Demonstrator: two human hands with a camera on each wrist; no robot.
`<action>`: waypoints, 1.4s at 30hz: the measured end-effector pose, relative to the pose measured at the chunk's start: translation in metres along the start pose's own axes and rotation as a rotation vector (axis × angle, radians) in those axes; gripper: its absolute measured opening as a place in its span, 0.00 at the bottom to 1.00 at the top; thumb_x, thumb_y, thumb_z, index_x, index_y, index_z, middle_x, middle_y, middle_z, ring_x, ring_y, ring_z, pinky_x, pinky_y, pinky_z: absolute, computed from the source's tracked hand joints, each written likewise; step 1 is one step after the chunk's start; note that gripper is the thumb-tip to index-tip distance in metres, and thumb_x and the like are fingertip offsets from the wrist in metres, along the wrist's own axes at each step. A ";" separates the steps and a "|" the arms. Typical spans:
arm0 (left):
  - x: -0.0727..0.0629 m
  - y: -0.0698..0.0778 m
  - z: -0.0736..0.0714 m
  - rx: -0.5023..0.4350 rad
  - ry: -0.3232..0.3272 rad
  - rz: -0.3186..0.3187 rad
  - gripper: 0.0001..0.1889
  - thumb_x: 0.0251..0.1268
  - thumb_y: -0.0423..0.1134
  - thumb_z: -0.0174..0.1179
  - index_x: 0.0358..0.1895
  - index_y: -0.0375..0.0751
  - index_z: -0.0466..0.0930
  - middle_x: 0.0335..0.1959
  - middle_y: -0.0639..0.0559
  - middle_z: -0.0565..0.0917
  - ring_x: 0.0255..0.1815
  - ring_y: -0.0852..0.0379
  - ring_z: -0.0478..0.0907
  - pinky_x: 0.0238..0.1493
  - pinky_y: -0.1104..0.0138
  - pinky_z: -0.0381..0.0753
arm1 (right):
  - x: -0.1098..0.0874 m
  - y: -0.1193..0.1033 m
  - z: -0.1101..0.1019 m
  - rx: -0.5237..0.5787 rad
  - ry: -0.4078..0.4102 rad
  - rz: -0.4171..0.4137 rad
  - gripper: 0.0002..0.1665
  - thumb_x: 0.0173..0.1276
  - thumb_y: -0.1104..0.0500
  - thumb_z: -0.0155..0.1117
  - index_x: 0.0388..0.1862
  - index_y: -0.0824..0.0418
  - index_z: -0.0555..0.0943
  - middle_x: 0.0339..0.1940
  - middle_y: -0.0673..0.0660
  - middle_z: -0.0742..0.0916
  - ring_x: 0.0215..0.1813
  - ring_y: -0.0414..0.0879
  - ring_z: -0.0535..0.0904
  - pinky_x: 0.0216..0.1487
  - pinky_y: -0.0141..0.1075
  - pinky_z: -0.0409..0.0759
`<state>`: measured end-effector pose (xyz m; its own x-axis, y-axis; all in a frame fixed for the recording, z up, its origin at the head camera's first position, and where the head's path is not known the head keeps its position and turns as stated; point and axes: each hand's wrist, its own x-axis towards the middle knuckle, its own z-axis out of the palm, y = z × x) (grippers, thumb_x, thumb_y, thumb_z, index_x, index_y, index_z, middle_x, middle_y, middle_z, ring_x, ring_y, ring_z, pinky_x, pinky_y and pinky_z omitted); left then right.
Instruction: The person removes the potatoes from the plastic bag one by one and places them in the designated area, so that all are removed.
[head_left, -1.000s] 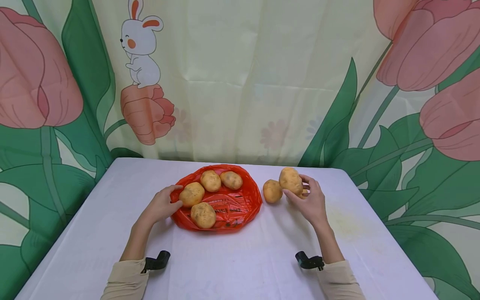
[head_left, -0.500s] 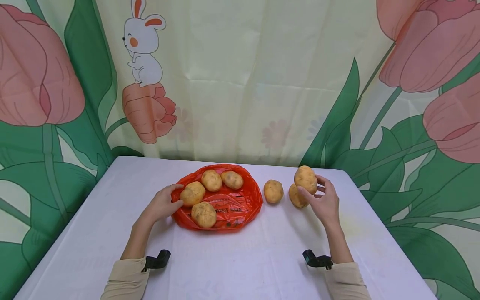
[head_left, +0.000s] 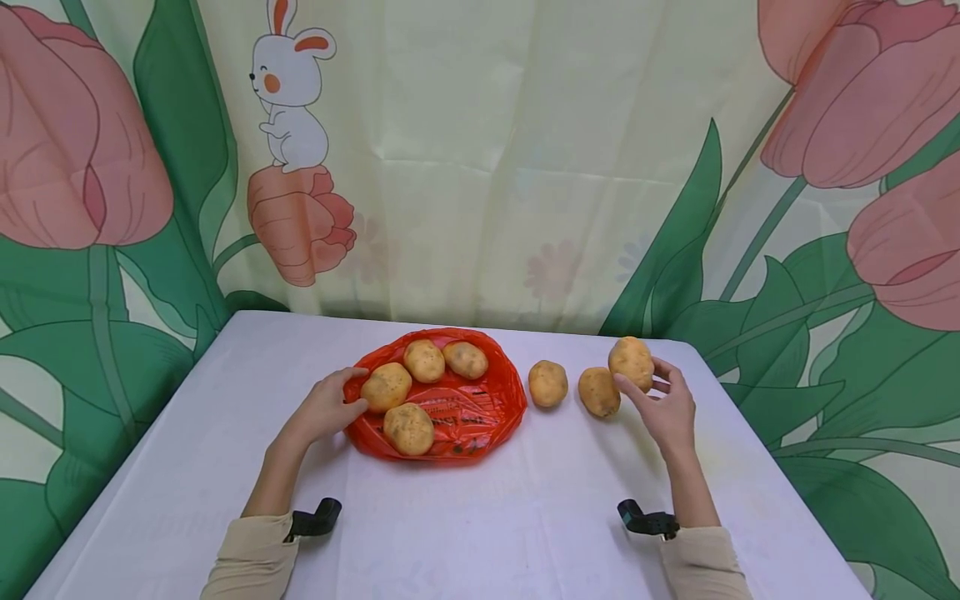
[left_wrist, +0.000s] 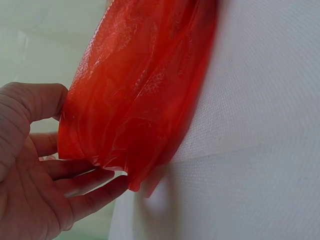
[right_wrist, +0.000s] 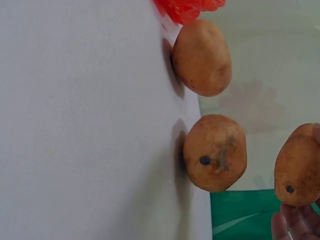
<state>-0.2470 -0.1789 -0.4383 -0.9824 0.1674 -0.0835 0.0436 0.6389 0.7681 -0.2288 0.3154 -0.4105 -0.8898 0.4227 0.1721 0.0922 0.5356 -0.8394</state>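
A red plastic bag lies spread on the table with its rim rolled, and several potatoes sit in it. My left hand is at its left rim; in the left wrist view, thumb and fingers lie on either side of the red plastic, pinching it. My right hand grips a potato from the right, raised off the table. Two more potatoes rest right of the bag: one near its edge, the other, with a dark spot in the right wrist view, just left of the held one.
A white cloth covers the table. Behind it hangs a curtain printed with tulips and a rabbit. Black wrist cameras sit on the left sleeve and right sleeve.
My right hand has moved right with its potato, past the other loose potato, which now shows fully. My left hand has stayed at the bag's rim.
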 end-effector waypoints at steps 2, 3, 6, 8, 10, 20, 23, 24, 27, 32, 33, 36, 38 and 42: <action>0.000 0.000 0.000 0.001 0.000 0.000 0.30 0.68 0.35 0.59 0.73 0.31 0.67 0.72 0.27 0.67 0.70 0.32 0.66 0.62 0.44 0.79 | 0.002 0.003 -0.002 -0.011 0.007 0.005 0.53 0.63 0.37 0.73 0.78 0.59 0.63 0.72 0.63 0.74 0.68 0.59 0.70 0.51 0.36 0.76; 0.000 0.000 0.000 0.000 -0.001 -0.001 0.30 0.68 0.35 0.59 0.73 0.31 0.66 0.72 0.27 0.67 0.70 0.32 0.67 0.62 0.45 0.79 | 0.002 0.005 -0.003 -0.017 0.012 0.009 0.53 0.63 0.37 0.73 0.78 0.59 0.63 0.72 0.63 0.74 0.68 0.59 0.70 0.51 0.36 0.76; 0.001 0.000 -0.001 0.001 -0.002 0.001 0.30 0.69 0.35 0.58 0.73 0.31 0.66 0.72 0.28 0.67 0.70 0.33 0.67 0.62 0.44 0.79 | 0.004 0.010 -0.005 -0.036 0.031 0.020 0.53 0.63 0.37 0.72 0.78 0.60 0.64 0.72 0.64 0.74 0.68 0.60 0.70 0.49 0.35 0.76; 0.001 0.000 -0.001 0.001 -0.003 0.002 0.30 0.69 0.35 0.58 0.73 0.31 0.66 0.72 0.28 0.67 0.70 0.33 0.67 0.63 0.44 0.78 | 0.004 0.014 -0.006 -0.045 0.042 0.029 0.52 0.63 0.37 0.72 0.78 0.60 0.64 0.72 0.64 0.74 0.68 0.60 0.70 0.50 0.37 0.76; 0.001 0.000 -0.001 0.001 -0.003 0.003 0.30 0.69 0.35 0.58 0.73 0.31 0.66 0.72 0.28 0.67 0.71 0.33 0.66 0.64 0.43 0.77 | 0.005 0.016 -0.007 -0.049 0.048 0.036 0.52 0.64 0.37 0.72 0.78 0.61 0.64 0.72 0.64 0.73 0.68 0.60 0.70 0.51 0.39 0.76; 0.000 0.002 -0.002 -0.001 -0.007 -0.002 0.30 0.69 0.35 0.58 0.73 0.30 0.66 0.73 0.27 0.66 0.72 0.31 0.65 0.63 0.43 0.77 | 0.008 0.028 -0.008 -0.117 0.056 0.059 0.51 0.66 0.40 0.71 0.77 0.66 0.62 0.71 0.69 0.72 0.66 0.64 0.69 0.59 0.50 0.74; -0.001 0.002 -0.002 0.002 -0.005 0.006 0.30 0.69 0.35 0.58 0.73 0.30 0.66 0.73 0.27 0.66 0.72 0.31 0.65 0.64 0.43 0.76 | 0.011 0.033 -0.007 -0.147 0.053 0.063 0.52 0.66 0.40 0.71 0.76 0.68 0.62 0.69 0.70 0.72 0.65 0.64 0.68 0.58 0.51 0.73; -0.001 0.002 -0.002 0.003 -0.005 0.008 0.30 0.69 0.35 0.58 0.73 0.30 0.66 0.73 0.27 0.66 0.72 0.31 0.64 0.64 0.42 0.76 | 0.011 0.035 -0.007 -0.159 0.054 0.066 0.52 0.66 0.40 0.71 0.76 0.68 0.62 0.69 0.70 0.72 0.65 0.64 0.68 0.59 0.52 0.73; 0.000 0.001 -0.002 0.007 -0.004 0.015 0.30 0.69 0.35 0.58 0.73 0.30 0.66 0.73 0.27 0.66 0.73 0.31 0.64 0.66 0.42 0.75 | 0.013 0.038 -0.005 -0.190 0.058 0.067 0.51 0.66 0.41 0.72 0.75 0.70 0.62 0.67 0.71 0.71 0.64 0.65 0.68 0.60 0.55 0.72; 0.000 0.000 -0.002 0.008 -0.006 0.016 0.30 0.69 0.36 0.58 0.73 0.30 0.66 0.73 0.28 0.66 0.73 0.31 0.63 0.67 0.41 0.73 | 0.014 0.039 -0.005 -0.227 0.049 0.069 0.51 0.66 0.44 0.72 0.75 0.72 0.62 0.67 0.73 0.71 0.64 0.66 0.67 0.63 0.59 0.69; 0.000 0.000 -0.002 0.009 -0.006 0.016 0.30 0.69 0.36 0.58 0.73 0.30 0.66 0.73 0.28 0.66 0.73 0.31 0.63 0.67 0.41 0.73 | 0.014 0.039 -0.005 -0.235 0.045 0.071 0.51 0.66 0.44 0.72 0.75 0.72 0.62 0.67 0.73 0.71 0.65 0.67 0.66 0.64 0.60 0.68; 0.000 -0.001 -0.002 0.014 -0.005 0.017 0.30 0.69 0.36 0.57 0.73 0.30 0.66 0.73 0.28 0.67 0.73 0.31 0.63 0.67 0.40 0.73 | 0.015 0.039 -0.007 -0.257 0.029 0.077 0.51 0.66 0.45 0.72 0.75 0.72 0.61 0.67 0.74 0.70 0.67 0.68 0.65 0.67 0.62 0.66; 0.000 -0.001 -0.002 0.015 -0.005 0.016 0.30 0.69 0.36 0.57 0.73 0.30 0.66 0.73 0.28 0.67 0.73 0.31 0.63 0.67 0.40 0.73 | 0.016 0.039 -0.007 -0.276 0.013 0.081 0.50 0.66 0.46 0.71 0.75 0.73 0.61 0.67 0.75 0.70 0.67 0.69 0.65 0.67 0.63 0.65; 0.000 0.000 -0.002 0.013 -0.006 0.014 0.30 0.69 0.36 0.57 0.73 0.30 0.66 0.73 0.28 0.66 0.73 0.31 0.63 0.67 0.40 0.73 | 0.019 0.039 -0.008 -0.325 -0.009 0.080 0.49 0.67 0.47 0.70 0.74 0.74 0.61 0.66 0.76 0.70 0.66 0.70 0.66 0.66 0.64 0.67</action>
<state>-0.2471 -0.1801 -0.4369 -0.9805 0.1807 -0.0767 0.0595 0.6459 0.7611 -0.2382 0.3503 -0.4359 -0.8778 0.4671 0.1063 0.2985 0.7069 -0.6412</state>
